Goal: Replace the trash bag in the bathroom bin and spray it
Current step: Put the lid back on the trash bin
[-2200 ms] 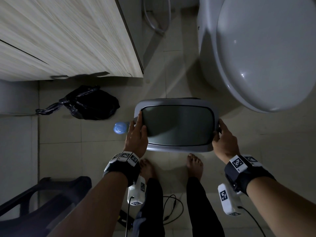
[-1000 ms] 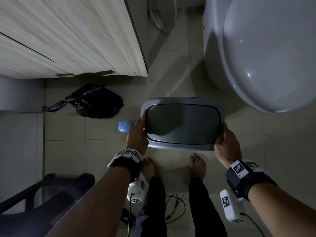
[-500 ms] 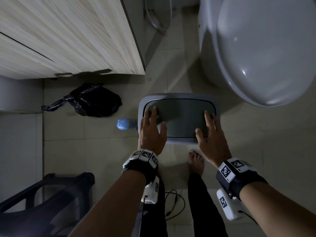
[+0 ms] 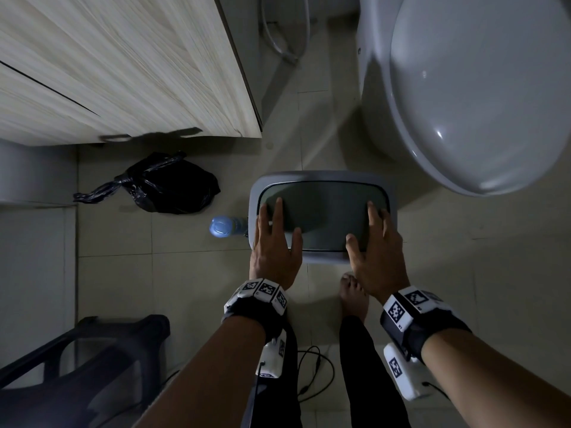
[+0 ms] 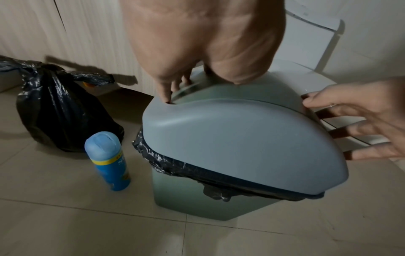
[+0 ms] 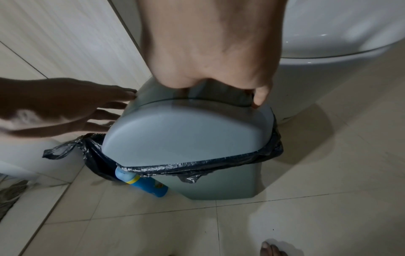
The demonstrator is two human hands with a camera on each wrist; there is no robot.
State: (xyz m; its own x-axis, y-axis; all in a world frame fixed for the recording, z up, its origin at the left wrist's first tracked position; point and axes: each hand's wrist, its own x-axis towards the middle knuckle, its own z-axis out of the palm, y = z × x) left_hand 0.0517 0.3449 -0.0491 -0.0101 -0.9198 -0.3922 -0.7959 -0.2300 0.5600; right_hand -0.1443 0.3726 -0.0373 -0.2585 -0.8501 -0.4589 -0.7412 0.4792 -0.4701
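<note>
Both hands, left [image 4: 273, 251] and right [image 4: 375, 257], lie flat with fingers spread on the lid [image 4: 321, 211], gripping nothing, evidently pressing it down to trap the new bag [image 5: 166, 161]; spray [image 5: 108, 161] beside the bin [image 5: 192, 195], untouched.

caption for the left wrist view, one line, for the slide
Both hands, left hand and right hand, press the grey lid onto the bin over a fresh black liner; spray can and tied trash bag alongside.

Black wrist straps [image 4: 253, 316] bearing white square-coded tags are worn; white camera units [image 4: 404, 372] with thin cables hang beneath; black trousers [image 4: 367, 375], bare feet.
</note>
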